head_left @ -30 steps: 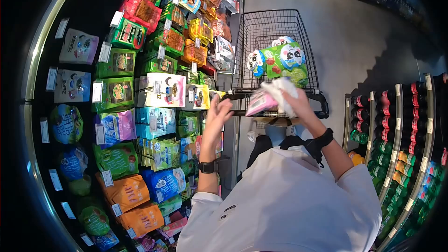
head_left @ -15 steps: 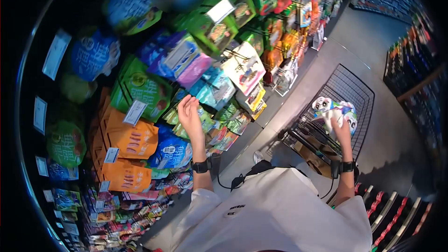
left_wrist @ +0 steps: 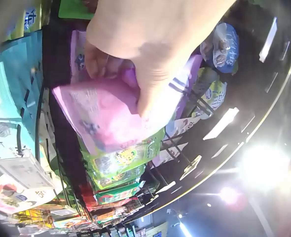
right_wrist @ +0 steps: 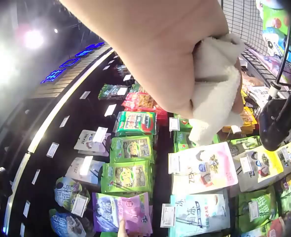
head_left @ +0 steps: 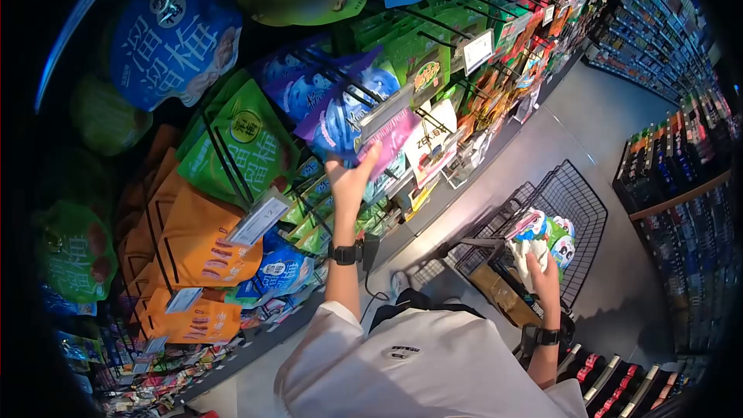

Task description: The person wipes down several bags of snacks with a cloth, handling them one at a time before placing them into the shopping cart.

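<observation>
My left hand [head_left: 350, 186] is up at the snack rack, gripping the lower edge of a purple and blue snack bag [head_left: 348, 120] that hangs on a hook. In the left wrist view the thumb lies across the pink part of this bag [left_wrist: 106, 116], and the other fingers are partly hidden by it. Over the handle end of the shopping cart [head_left: 596, 201], my right hand [head_left: 548, 282] holds a crumpled white cloth [right_wrist: 212, 89]. Green and white panda-faced packages [head_left: 563, 248] lie in the cart, just beyond the cloth.
Green snack bags [head_left: 240, 135] and orange bags [head_left: 205, 244] hang on neighbouring hooks, with price tags [head_left: 263, 220] sticking out in front. Teal bags [right_wrist: 200, 212] hang next to the purple ones. Bottle shelves [head_left: 619, 375] stand on the right side of the aisle.
The view has turned toward the rack. My left hand has reached in and taken hold of the purple bag. The pink package has left my right hand at the cart; the white cloth remains.
</observation>
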A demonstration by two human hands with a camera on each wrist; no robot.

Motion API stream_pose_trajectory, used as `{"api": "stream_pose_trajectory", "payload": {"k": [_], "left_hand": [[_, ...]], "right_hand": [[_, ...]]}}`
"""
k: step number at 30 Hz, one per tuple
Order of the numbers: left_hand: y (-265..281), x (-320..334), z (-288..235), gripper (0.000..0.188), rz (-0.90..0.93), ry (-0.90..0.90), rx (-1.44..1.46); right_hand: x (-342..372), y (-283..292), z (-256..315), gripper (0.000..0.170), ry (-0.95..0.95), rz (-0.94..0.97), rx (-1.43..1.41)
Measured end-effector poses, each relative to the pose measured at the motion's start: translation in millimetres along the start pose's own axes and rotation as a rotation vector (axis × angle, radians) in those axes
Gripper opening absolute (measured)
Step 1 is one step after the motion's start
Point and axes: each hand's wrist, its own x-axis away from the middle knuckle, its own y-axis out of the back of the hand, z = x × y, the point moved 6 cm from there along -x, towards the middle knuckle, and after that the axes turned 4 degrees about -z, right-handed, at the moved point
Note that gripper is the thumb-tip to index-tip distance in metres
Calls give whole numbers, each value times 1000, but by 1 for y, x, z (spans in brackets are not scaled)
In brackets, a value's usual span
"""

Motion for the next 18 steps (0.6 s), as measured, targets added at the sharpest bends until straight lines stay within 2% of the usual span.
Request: {"api": "stream_pose_trajectory", "payload": {"k": [1,2,5,6,7,9,11,12,13,15,17,18], "left_hand": [[-5,7,-6,30,44,1,62],[-5,15,-2,34,137,80,69],[-15,39,7,42,168,148,373],[-25,49,-9,32,130,131,360],[-30,60,-6,32,112,163,361],[-41,72,-15,41,194,166,341],[-62,83,-48,28,247,29,227],[-75,95,-46,50,486,75,32],[-93,111,-53,58,531,27,22],[-130,142,-71,76,617,-71,7],[-159,190,-42,82,939,266,3],[-167,207,-26,79,922,-49,-123]], "right_hand": [[0,1,6,38,-19,-6,-64],[3,1,12,40,-40,-10,-129],[7,4,20,43,-65,-23,-237],[5,4,26,42,-34,-38,-243],[2,5,33,41,-1,-50,-251],[-2,9,49,40,134,-107,-202],[-8,11,61,40,284,-213,-256],[-5,5,80,40,329,-240,-305],[-1,3,96,41,373,-278,-353],[3,-12,108,48,607,-232,-148],[13,-33,129,54,824,-172,49],[20,-46,146,57,925,-129,146]]}}
